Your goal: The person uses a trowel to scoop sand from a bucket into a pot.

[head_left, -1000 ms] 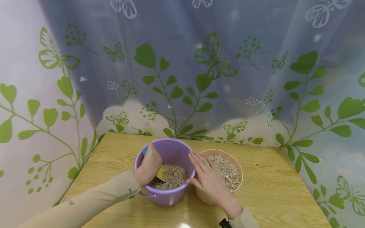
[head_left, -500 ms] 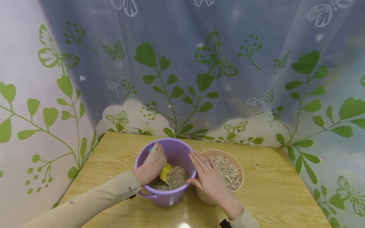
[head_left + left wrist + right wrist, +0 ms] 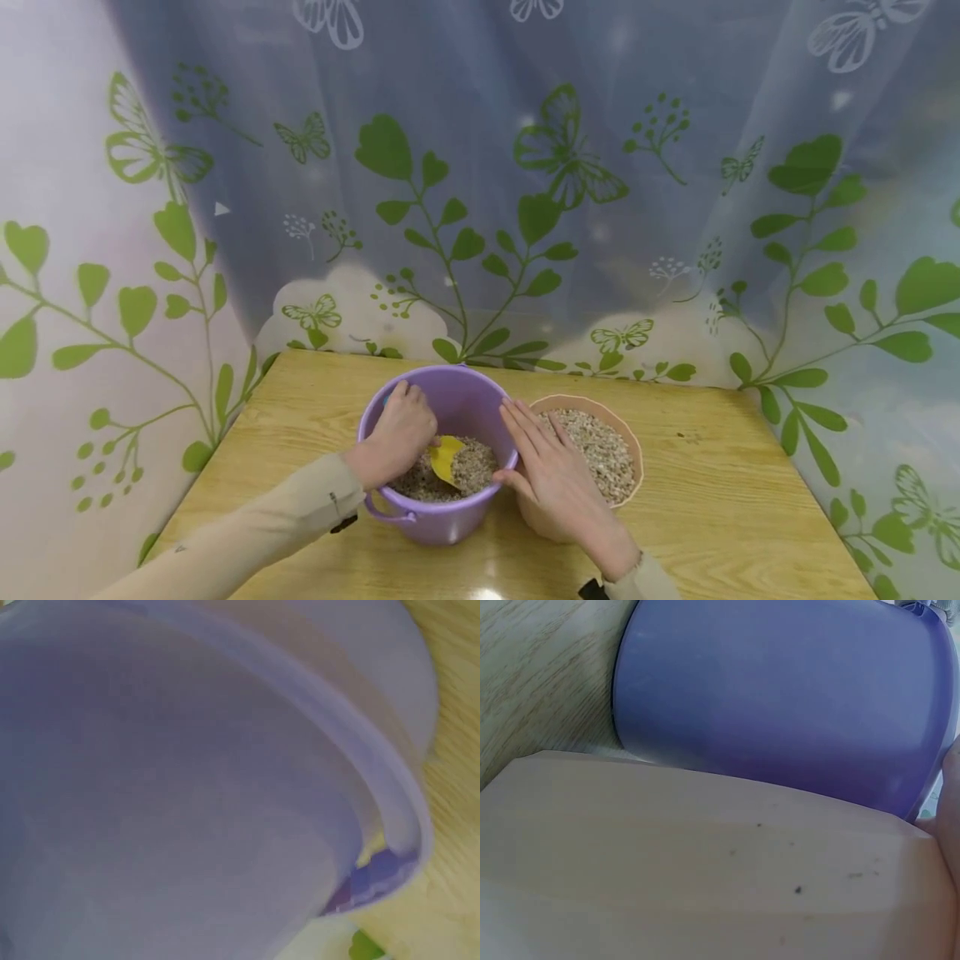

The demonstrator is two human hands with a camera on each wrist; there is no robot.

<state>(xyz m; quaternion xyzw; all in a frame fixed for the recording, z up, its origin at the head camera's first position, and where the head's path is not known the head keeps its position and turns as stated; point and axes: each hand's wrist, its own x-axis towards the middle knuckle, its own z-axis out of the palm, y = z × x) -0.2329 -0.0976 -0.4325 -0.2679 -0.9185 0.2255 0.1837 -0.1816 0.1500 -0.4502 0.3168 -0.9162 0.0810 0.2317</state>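
- Plainly, in the head view, a scoop (image 3: 444,460) is gripped by the left hand (image 3: 401,429), its fingers curled round the handle; a bit of blue is seen at the knuckles, while most of the handle is hidden by the hand.
- The scoop's yellow blade is tilted down inside the purple bucket (image 3: 450,527) and set against the gravel (image 3: 476,468) at the bottom.
- The bucket's rim is touched by the fingertips of the right hand (image 3: 551,471), whose fingers are held straight and close together.
- Just beside the bucket, a pale orange pot (image 3: 632,446) is filled with gravel too; its near left part is covered by the right hand.
- Both vessels are set on a wooden table (image 3: 735,508), backed by a curtain (image 3: 480,167) printed with leaves and butterflies.
- On the left sleeve (image 3: 262,525), small dark marks are seen, too small to be read.
- In the left wrist view, most is filled by the bucket, crossed by its rim; from here the state of the fingers cannot be told.
- In the right wrist view, the bucket's lower side is partly blocked by the pot's wall, which is flecked with dark specks.
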